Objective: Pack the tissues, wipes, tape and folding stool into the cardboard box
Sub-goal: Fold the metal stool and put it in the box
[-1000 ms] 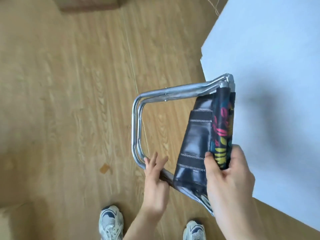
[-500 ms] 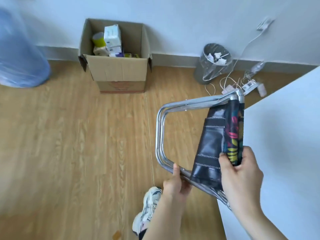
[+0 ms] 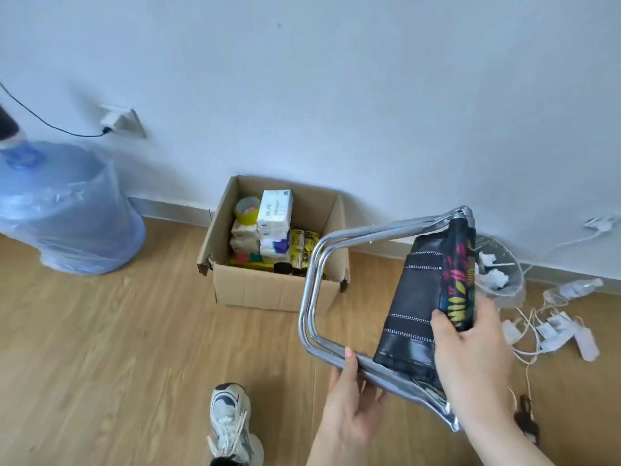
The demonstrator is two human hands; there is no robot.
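I hold the folding stool [image 3: 416, 297] folded flat in the air, chrome tube frame to the left, black seat cloth with bright print to the right. My left hand [image 3: 349, 395] grips the lower frame tube. My right hand [image 3: 470, 344] is shut on the folded cloth edge. The open cardboard box [image 3: 268, 290] stands on the floor against the wall, just beyond and left of the stool. Inside it are a yellow tape roll [image 3: 247, 209], white tissue packs [image 3: 275, 210] and a yellow wipes pack [image 3: 302, 250].
A big blue water jug [image 3: 64, 210] in plastic wrap stands at the left wall. A clear waste bin [image 3: 500, 274] with paper sits right of the box. White chargers and cables [image 3: 554, 327] litter the floor at right. My shoe [image 3: 230, 418] is on the wood floor.
My view has swung up from the floor to the wall and the box has come nearer. Both hands keep the same hold on the stool, which now hangs close to the box.
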